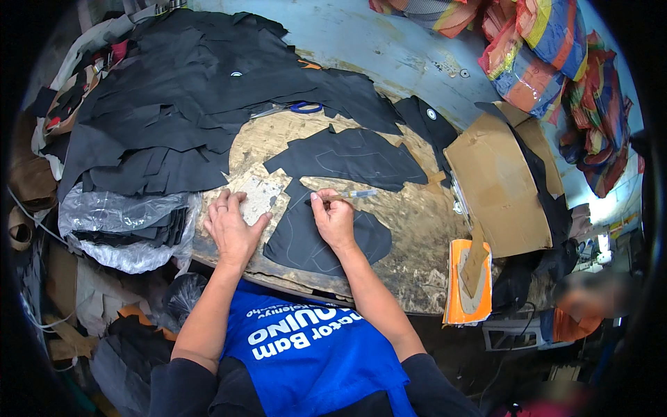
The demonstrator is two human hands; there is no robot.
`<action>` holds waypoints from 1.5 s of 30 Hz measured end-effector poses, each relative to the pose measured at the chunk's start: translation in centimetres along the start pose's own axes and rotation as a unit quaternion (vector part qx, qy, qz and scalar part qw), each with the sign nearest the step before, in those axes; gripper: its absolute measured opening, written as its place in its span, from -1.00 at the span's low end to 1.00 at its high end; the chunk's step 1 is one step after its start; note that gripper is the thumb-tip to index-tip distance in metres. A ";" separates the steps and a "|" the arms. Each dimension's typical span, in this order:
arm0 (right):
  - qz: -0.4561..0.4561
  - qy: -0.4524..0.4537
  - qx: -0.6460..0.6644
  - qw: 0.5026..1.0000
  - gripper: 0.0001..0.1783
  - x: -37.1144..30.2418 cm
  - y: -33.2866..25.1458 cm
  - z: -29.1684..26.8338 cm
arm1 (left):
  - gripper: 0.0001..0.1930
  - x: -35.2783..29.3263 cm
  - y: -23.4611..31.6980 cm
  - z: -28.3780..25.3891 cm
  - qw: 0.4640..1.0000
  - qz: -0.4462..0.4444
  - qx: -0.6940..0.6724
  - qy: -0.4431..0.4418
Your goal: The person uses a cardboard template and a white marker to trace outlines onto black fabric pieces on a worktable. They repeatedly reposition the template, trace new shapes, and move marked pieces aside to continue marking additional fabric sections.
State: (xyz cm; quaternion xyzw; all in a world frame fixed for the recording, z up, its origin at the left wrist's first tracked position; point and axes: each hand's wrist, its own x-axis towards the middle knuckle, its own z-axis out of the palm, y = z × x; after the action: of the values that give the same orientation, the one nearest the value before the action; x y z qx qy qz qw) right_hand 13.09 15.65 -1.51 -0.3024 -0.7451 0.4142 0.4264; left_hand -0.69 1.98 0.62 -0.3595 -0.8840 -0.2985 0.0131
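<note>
My left hand (233, 226) lies flat with its fingers spread on a pale speckled pattern piece (258, 194) at the table's near side. Closed around a clear pen (363, 194), my right hand (335, 221) hovers over or rests on a black sheet of leather-like material (299, 240); I cannot tell which. Thin pale outlines are drawn on this sheet. Just beyond lies another black piece (354, 158) with similar drawn lines. Blue-handled scissors (306, 108) lie farther back, their blades partly over the black material.
A large heap of black sheets (174, 90) covers the table's left and back. Black pieces in clear plastic (132, 229) sit at the near left. A cardboard box (497, 181) stands right, near an orange-edged pad (469, 281). Colourful woven sacks (535, 62) are at the back right.
</note>
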 end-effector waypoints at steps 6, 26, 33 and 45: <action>0.005 -0.024 -0.012 1.000 -0.84 -0.1 -0.1 -0.5 | -0.25 0.1 -0.2 0.2 1.000 0.016 0.009 -0.016; 0.074 0.042 0.105 0.991 -0.76 -0.2 0.3 -0.6 | -0.48 -15.1 -12.9 -0.8 0.991 0.027 -0.097 0.088; 0.091 0.048 0.106 0.989 -0.71 -0.4 -0.5 -0.3 | -0.37 -26.8 -38.4 5.3 0.777 -0.125 0.188 -0.588; 0.104 0.042 0.089 0.990 -0.72 -0.5 -1.1 -0.4 | -0.15 -22.5 -42.4 10.5 0.750 -0.326 0.196 -0.541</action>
State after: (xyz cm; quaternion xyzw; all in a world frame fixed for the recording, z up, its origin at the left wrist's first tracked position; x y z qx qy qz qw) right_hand 13.59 14.84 -0.61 -0.3560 -0.6512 0.5078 0.4374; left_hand -9.28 -30.38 -35.31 -0.1405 -0.8460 0.1394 -0.4950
